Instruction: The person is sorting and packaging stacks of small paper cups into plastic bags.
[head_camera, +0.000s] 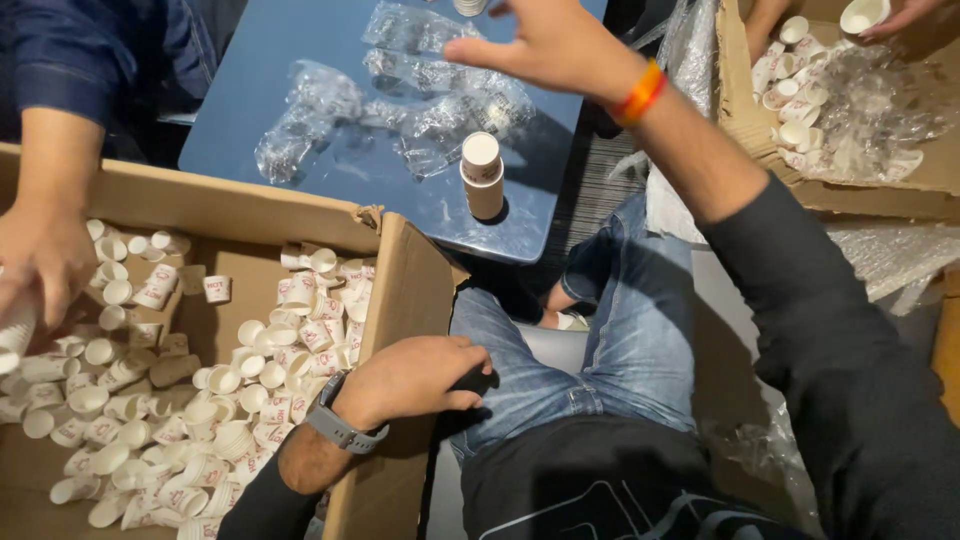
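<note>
Small paper cups fill a cardboard box (400, 300) beside a blue worktop (270, 90).

The person's left hand (415, 378) rests curled on the box's edge, holding nothing; the right hand (545, 45), fingers spread and empty, reaches over crumpled plastic wrappers (400, 100) near a stack of cups (483, 172) standing on the worktop.

A packing workroom: cardboard boxes (400, 300) heaped with small paper cups (250, 390) and plastic sleeves (420, 110) on a blue table (260, 80).

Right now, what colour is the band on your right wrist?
Orange and red, seen in the head view: the wristband sits just behind the right hand reaching over the blue table.
</note>
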